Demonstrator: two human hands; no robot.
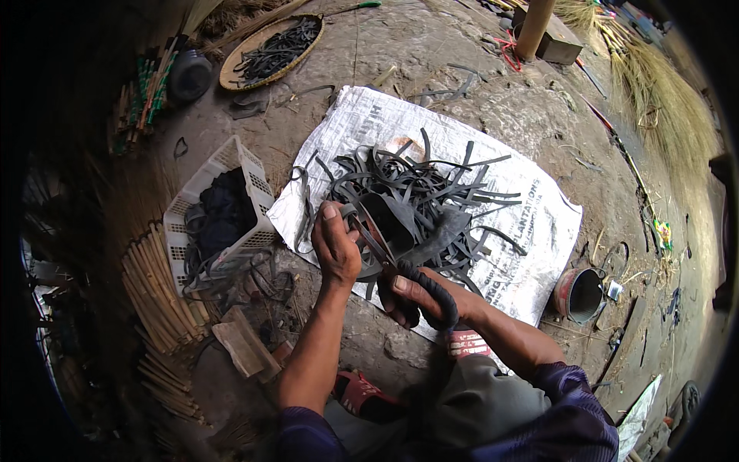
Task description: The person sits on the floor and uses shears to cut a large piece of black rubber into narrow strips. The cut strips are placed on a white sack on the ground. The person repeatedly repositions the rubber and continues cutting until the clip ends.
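In front of me my right hand (416, 298) is closed round the black-wrapped handles of a pair of scissors (440, 299). Their blades (372, 243) point up and left, against a piece of black rubber sheet (391, 219) that curls like a cut inner tube. My left hand (336, 245) pinches the rubber's near left edge, thumb on top, close to the blade tips. Below and beyond both hands lies a tangled heap of black rubber strips (462, 189) on a white woven sack (527, 266). The exact line of the cut is partly hidden.
Left of the sack stands a white plastic crate (176, 254) with dark material. Bundled sticks (158, 289) and wood blocks (240, 343) lie nearby. A woven tray (228, 75) of strips sits far left. On the right are an open can (566, 295), a post (534, 32) and broom straw (666, 108).
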